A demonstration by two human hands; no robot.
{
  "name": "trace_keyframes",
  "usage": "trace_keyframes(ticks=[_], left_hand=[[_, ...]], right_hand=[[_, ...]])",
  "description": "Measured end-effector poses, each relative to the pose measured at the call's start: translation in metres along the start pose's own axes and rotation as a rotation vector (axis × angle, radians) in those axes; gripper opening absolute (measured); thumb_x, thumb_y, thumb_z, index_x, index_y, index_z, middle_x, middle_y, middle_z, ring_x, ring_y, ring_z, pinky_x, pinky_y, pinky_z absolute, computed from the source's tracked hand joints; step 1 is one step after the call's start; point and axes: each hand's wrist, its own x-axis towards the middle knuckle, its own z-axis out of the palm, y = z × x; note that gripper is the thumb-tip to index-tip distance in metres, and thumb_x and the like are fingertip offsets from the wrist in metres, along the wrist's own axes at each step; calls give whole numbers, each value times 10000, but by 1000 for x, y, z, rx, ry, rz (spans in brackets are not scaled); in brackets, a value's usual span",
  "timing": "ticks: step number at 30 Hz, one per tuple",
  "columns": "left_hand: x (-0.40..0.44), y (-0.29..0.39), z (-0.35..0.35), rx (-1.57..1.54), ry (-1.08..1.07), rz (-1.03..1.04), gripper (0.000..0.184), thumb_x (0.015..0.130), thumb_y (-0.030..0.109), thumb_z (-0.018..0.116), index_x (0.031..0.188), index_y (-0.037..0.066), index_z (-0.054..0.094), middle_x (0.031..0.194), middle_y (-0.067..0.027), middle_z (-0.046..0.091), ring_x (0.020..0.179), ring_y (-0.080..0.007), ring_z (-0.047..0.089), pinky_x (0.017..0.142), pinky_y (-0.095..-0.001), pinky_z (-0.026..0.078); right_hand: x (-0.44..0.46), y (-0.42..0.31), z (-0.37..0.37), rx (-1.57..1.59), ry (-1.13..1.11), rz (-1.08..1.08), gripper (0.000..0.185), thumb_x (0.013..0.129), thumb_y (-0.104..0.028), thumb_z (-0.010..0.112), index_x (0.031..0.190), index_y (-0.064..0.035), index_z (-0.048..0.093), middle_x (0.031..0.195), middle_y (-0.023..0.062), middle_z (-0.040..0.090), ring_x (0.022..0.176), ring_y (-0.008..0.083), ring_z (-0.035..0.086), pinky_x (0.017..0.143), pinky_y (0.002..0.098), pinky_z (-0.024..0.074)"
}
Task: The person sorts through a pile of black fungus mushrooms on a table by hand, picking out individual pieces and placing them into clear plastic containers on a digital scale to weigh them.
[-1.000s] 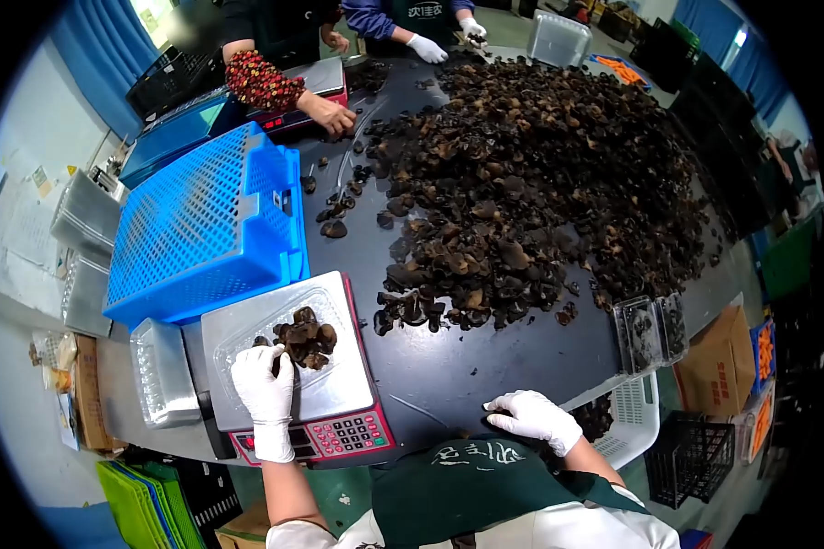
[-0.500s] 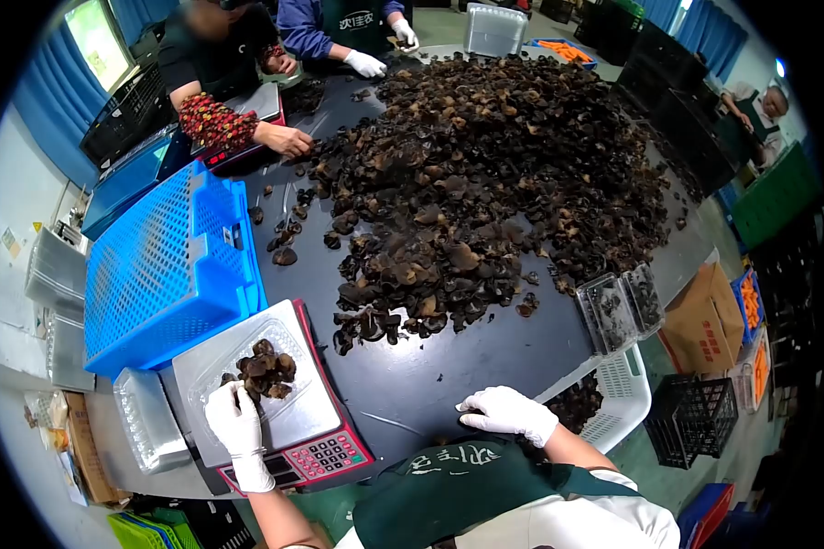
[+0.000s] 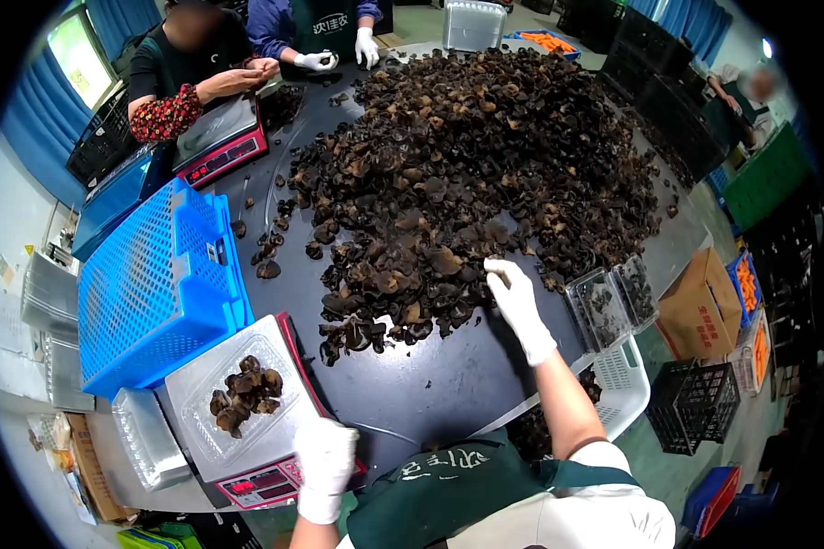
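"Moved since the earlier look: the wearer's right hand (image 3: 519, 306), which is leaving the near table edge and reaching to the heap (image 3: 485, 165) of dark fungus pieces; also the left hand (image 3: 328, 457), which is drawing back from the tray (image 3: 195, 410). How are you reading the clock?"

"I am taking the table (image 3: 375, 389) as the dial, with the green apron (image 3: 430, 503) sitting at six. Right hand: four o'clock, white-gloved, fingers extending, tips lying at the heap's near edge."

"Is it gripping anything?"

"I cannot tell; the undersides of the fingers are hiding from me. Left hand: seven o'clock, white-gloved, blurring, hanging over the keypad end of the red-edged scale (image 3: 258, 485). Its grip I cannot tell either."

"And the fungus?"

"Two lots. Large: the heap, spreading from the middle toward one. Small: a cluster (image 3: 245, 398), sitting in the clear tray, which is resting on the scale at half past seven."

"Surroundings?"

"Nine: blue crate (image 3: 137, 284), standing just beyond the scale. Half past three: clear boxes (image 3: 600, 311), holding dark pieces. Four, at the edge: white basket (image 3: 627, 393), holding more. Ten: co-worker's flowered sleeve (image 3: 165, 117), its hand meeting the other near a second scale (image 3: 224, 154). Eleven: another co-worker's gloved hand (image 3: 317, 61), hovering near the heap's far edge."
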Motion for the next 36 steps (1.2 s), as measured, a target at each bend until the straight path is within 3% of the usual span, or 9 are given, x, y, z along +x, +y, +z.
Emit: trace_keyframes(ticks=[2,4,9,17,20,24,29,33,36], left_hand=[[-2,8,33,-298,-157,-125,89,780,129,701,764,64,644,772,-80,634,749,-278,596,686,-390,475],[7,16,57,-363,-96,-79,225,735,129,746,930,54,662,925,-104,649,899,-293,601,811,-396,482],[7,-6,104,-339,-38,-202,561,768,70,697,1293,29,502,1309,-164,498,1223,-318,473,1047,-385,375],[25,-19,141,-93,-152,-73,1107,624,606,772,1476,87,294,1486,-324,165,1368,-491,205,1111,-543,233],[24,-18,149,64,-213,-31,980,680,578,742,1470,158,340,1492,-316,189,1361,-511,201,1101,-578,205],[11,-11,147,45,-279,-14,631,764,495,684,1333,267,533,1494,-207,280,1340,-488,253,1076,-608,234],[-15,-6,131,12,-218,-47,441,713,337,764,1086,152,621,1414,-218,381,1302,-476,317,1072,-572,261],[-45,-12,127,-112,-163,-253,459,691,252,794,1051,83,565,1432,-297,310,1326,-476,290,1086,-524,257],[-52,-3,116,-178,-166,-340,484,679,202,800,1074,76,551,1467,-287,242,1343,-456,279,1097,-491,259]], right_hand=[[16,16,15,-276,114,-11,373,863,-241,626,1169,-27,614,1188,177,614,1141,309,560,1014,396,412],[15,26,40,-571,166,-95,482,795,-317,675,1177,-31,606,1212,195,589,1145,363,540,1017,431,400],[-31,-39,57,-385,-60,-332,415,648,-273,716,1001,-70,636,1110,174,600,1011,367,569,889,451,457],[-112,-59,49,-310,-493,-558,355,682,-157,676,1035,-144,640,1168,68,569,1102,281,510,974,445,362],[-109,-54,28,-361,-402,-443,399,680,-210,668,1072,-154,628,1183,85,548,1114,278,490,1001,461,322],[-107,-38,12,-684,-228,-144,660,730,-336,703,1335,-150,515,1427,201,381,1293,437,337,1065,583,225],[-148,-51,12,-547,-676,-417,623,750,-338,713,1334,-244,519,1459,140,377,1334,455,295,1066,654,205],[-170,-47,13,-359,-582,-492,309,697,-227,718,1005,-221,709,1237,15,582,1298,374,381,1073,610,218],[-162,-48,8,-267,-379,-434,118,672,-135,698,777,-189,695,1020,-30,674,1217,335,460,1089,596,191]])
